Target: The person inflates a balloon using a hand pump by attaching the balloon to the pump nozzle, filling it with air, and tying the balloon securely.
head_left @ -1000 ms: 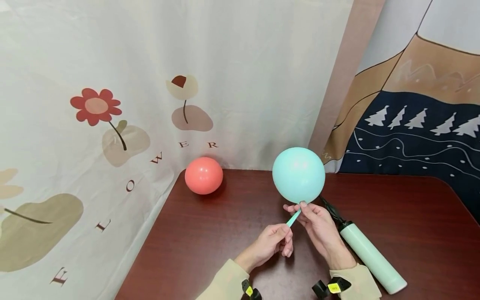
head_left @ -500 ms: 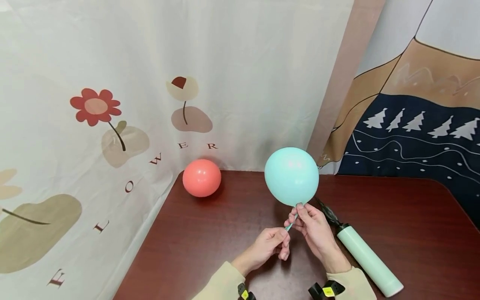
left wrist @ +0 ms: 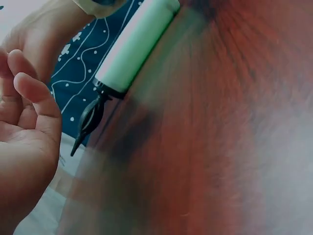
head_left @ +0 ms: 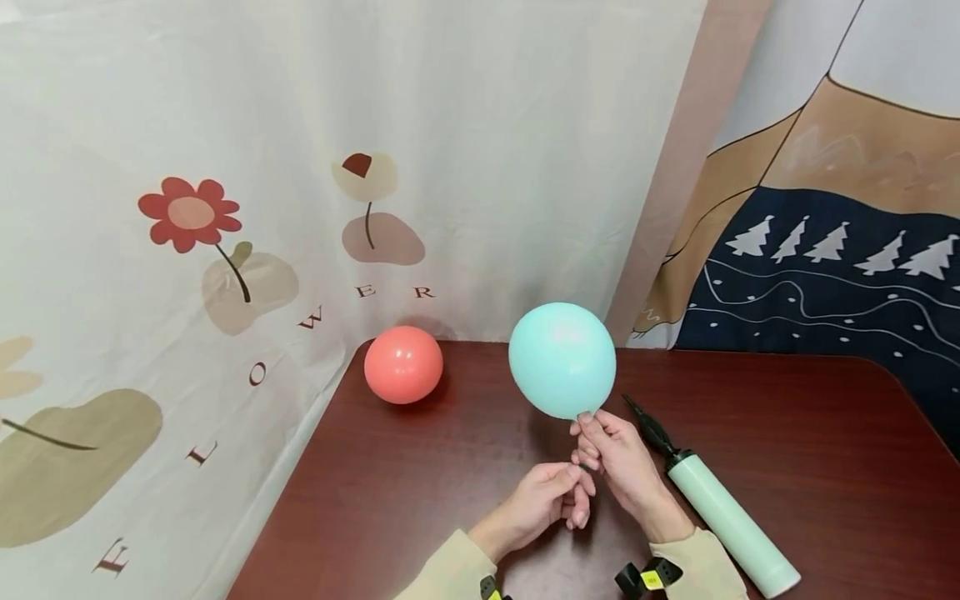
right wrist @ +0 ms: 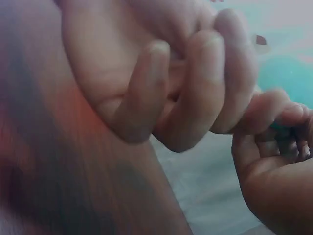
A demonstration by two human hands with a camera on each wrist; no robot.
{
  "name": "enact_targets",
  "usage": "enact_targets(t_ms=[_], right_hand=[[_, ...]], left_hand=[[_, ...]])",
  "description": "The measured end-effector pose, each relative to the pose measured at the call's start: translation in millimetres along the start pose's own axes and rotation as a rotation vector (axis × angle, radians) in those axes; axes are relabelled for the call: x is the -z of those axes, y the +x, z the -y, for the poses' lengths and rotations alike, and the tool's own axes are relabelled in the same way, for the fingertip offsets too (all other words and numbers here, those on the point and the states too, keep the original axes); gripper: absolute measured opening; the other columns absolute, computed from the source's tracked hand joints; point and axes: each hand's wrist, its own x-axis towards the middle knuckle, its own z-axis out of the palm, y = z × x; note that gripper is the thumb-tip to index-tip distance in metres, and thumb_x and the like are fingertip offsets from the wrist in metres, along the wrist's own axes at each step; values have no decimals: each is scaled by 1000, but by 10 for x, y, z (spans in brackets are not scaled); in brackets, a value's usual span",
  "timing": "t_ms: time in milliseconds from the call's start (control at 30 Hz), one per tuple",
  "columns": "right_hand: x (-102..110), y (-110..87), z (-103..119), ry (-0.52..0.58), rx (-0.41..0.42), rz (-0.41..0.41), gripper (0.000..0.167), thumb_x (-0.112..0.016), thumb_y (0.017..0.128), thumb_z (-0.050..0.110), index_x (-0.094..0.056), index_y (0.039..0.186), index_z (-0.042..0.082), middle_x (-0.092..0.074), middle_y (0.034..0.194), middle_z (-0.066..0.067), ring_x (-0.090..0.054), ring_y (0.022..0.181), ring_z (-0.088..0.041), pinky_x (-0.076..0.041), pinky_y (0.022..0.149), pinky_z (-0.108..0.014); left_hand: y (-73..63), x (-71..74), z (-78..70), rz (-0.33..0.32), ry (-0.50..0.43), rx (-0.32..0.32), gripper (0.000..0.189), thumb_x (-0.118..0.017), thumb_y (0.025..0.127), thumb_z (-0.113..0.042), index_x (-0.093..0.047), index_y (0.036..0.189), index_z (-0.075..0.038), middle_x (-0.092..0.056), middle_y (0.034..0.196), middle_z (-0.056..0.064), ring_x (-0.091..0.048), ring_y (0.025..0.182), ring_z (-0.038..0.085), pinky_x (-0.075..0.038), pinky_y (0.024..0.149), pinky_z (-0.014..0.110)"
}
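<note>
A light blue inflated balloon (head_left: 562, 360) stands above my hands, its round body up and its neck down. My right hand (head_left: 626, 462) pinches the neck just under the body between thumb and fingers. Below and to the left, my left hand (head_left: 543, 504) has thumb and forefinger pressed together at the tail of the neck, close against the right fingers. Most of the neck is hidden behind the fingers. In the right wrist view, curled right fingers (right wrist: 205, 83) fill the middle, with part of the blue balloon (right wrist: 286, 81) beyond them.
A red inflated balloon (head_left: 403, 364) rests at the table's back left corner. On the right lies a pale green hand pump (head_left: 731, 521) with a black nozzle (head_left: 651, 427). The dark red table (head_left: 825, 442) meets printed curtains (head_left: 487, 167) behind.
The blue balloon has shifted left and slightly down along with my right hand. My hands have come closer together, and the neck stretched between them has become mostly hidden.
</note>
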Motion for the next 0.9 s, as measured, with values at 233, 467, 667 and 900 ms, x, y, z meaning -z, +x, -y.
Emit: enact_targets(t_ms=[233, 467, 667, 900], right_hand=[[88, 44, 14, -300, -43, -24, 36, -52, 110, 23, -59, 91, -7, -37, 57, 3, -36, 49, -8, -49, 56, -28], [142, 6, 39, -795, -21, 84, 32, -58, 108, 24, -66, 79, 10, -49, 58, 5, -48, 49, -7, -45, 49, -24], [140, -35, 165, -1004, 71, 208, 25, -59, 106, 17, -69, 84, 19, -55, 64, 13, -49, 54, -1, -45, 53, -24], [120, -54, 300, -1050, 105, 235, 24, -61, 106, 25, -72, 85, 21, -53, 64, 14, -42, 55, 0, -41, 53, -24]], left_hand=[[-82, 12, -53, -105, 294, -173, 33, -42, 112, -12, -56, 106, 17, -62, 69, 13, -61, 63, 6, -50, 55, 21], [94, -2, -535, -105, 1207, -806, 14, -56, 107, -12, -68, 102, -8, -69, 94, 3, -67, 89, 11, -54, 85, 19], [251, 32, -889, 53, 1819, -843, 45, -69, 98, -48, -66, 122, -10, -55, 146, 8, -44, 145, 26, -35, 119, 47], [271, 60, -988, 100, 2106, -638, 68, -75, 86, -64, -64, 135, -18, -44, 159, 3, -25, 156, 28, -22, 119, 68]])
